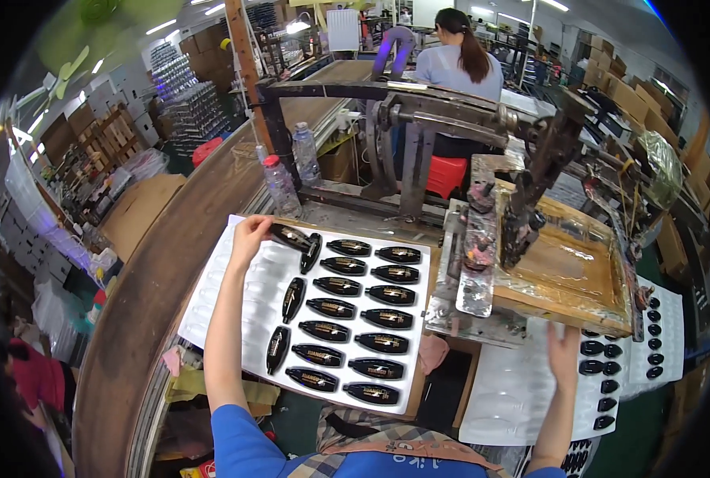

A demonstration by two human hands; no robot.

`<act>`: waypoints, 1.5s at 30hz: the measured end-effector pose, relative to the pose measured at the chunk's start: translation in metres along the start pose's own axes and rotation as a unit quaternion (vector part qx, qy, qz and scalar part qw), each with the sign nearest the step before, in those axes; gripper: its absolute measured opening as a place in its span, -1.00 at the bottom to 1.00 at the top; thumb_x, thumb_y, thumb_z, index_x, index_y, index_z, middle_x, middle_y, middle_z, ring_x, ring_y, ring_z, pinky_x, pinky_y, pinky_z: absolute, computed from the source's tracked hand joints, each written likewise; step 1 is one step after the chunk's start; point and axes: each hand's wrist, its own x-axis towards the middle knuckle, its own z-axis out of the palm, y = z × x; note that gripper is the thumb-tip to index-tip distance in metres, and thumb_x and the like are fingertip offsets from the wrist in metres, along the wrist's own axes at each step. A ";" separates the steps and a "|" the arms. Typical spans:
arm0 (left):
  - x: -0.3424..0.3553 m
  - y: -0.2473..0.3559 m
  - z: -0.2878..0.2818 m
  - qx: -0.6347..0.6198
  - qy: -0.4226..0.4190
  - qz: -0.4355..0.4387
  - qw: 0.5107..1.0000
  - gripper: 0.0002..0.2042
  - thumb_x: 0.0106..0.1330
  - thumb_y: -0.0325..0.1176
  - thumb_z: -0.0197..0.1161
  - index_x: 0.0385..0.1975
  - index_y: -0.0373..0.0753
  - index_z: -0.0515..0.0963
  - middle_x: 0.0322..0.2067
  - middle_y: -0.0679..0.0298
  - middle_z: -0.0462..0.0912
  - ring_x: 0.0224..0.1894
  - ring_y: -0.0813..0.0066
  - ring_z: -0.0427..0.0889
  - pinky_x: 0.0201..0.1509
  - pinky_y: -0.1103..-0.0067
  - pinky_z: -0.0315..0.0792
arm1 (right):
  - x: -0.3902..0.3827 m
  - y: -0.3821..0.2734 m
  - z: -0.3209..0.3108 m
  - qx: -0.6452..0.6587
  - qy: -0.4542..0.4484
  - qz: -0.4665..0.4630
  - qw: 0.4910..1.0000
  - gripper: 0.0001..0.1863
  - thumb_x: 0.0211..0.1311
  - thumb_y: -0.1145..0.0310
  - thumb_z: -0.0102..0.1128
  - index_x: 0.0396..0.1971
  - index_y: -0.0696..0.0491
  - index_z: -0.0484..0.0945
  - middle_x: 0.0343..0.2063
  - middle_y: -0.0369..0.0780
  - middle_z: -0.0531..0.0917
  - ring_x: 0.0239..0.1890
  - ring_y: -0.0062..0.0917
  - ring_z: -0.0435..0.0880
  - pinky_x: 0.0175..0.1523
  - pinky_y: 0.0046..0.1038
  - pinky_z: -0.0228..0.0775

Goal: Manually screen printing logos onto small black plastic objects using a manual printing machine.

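Note:
My left hand [251, 237] is closed at the far edge of a white moulded tray [239, 299], pinching the end of a glossy black spindle-shaped piece [290, 237]. That piece is tilted over another black piece [311, 253] lying in the tray. Rows of similar black pieces [331, 307] with gold print fill the tray's middle and right side. My right hand [562, 354] reaches up to the near edge of a wooden screen-printing frame [562, 309]. Its fingers are blurred and partly hidden under the frame, so what they touch is unclear.
Behind the tray stands the press's dark metal arm [323, 93]. Two plastic bottles [280, 187] stand beside it. A brown conveyor belt [132, 319] curves along the left. At right lies a second white tray [498, 406] with black pieces. Another person [458, 64] sits beyond the press.

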 end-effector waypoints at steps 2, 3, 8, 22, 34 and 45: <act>0.003 -0.032 -0.026 0.042 0.034 -0.039 0.998 -0.85 0.15 -0.39 0.11 -0.41 -0.36 0.51 -0.52 0.29 0.55 -0.55 0.65 0.49 -0.48 0.73 0.40 | -0.008 0.051 -0.025 -0.069 0.031 0.075 0.994 -0.58 0.11 0.33 0.03 -0.06 0.24 0.31 -0.05 0.01 0.38 0.03 -0.22 0.33 0.10 -0.37 0.11; 0.004 -0.048 -0.033 0.043 0.035 -0.039 0.998 -0.85 0.15 -0.39 0.11 -0.41 -0.36 0.51 -0.52 0.29 0.55 -0.55 0.65 0.49 -0.48 0.73 0.40 | -0.012 0.074 -0.033 -0.103 0.020 0.088 0.991 -0.55 0.13 0.30 0.01 -0.02 0.23 0.27 0.00 0.00 0.34 0.03 -0.24 0.33 0.09 -0.40 0.13; 0.006 -0.097 -0.045 0.149 0.095 -0.118 0.977 -0.87 0.06 -0.41 0.13 -0.50 -0.36 0.52 -0.67 0.29 0.53 -0.64 0.62 0.47 -0.54 0.68 0.37 | -0.048 0.150 -0.066 -0.365 0.031 0.158 0.917 -0.48 0.11 0.21 0.03 -0.01 0.22 0.23 0.03 0.02 0.26 -0.06 -0.14 0.40 0.00 -0.31 0.23; -0.054 0.020 0.131 0.262 -0.035 0.367 0.892 -0.77 0.02 -0.40 0.16 -0.29 -0.28 0.45 -0.33 0.12 0.48 -0.30 0.32 0.50 -0.14 0.46 0.37 | -0.052 0.104 -0.071 -0.042 0.079 0.166 0.982 -0.70 0.16 0.37 -0.02 -0.11 0.13 0.34 -0.11 -0.20 0.38 -0.14 -0.53 0.39 -0.11 -0.57 0.27; -0.053 0.128 0.207 -0.111 -0.165 0.126 0.972 -0.80 0.12 -0.38 0.17 -0.29 -0.33 0.49 -0.36 0.29 0.53 -0.36 0.62 0.47 -0.24 0.68 0.36 | 0.034 -0.091 0.045 0.090 -0.161 -0.001 0.983 -0.59 -0.11 0.31 0.31 -0.22 0.15 0.46 -0.21 -0.21 0.53 -0.17 -0.44 0.48 -0.03 -0.47 0.24; -0.046 0.001 -0.025 0.041 0.074 -0.026 0.996 -0.81 0.13 -0.35 0.16 -0.46 -0.39 0.53 -0.59 0.31 0.54 -0.60 0.67 0.46 -0.52 0.74 0.37 | 0.000 0.032 -0.003 0.010 0.109 0.059 0.992 -0.68 0.07 0.42 -0.02 -0.17 0.26 0.39 -0.14 0.01 0.47 -0.02 -0.20 0.39 0.09 -0.36 0.11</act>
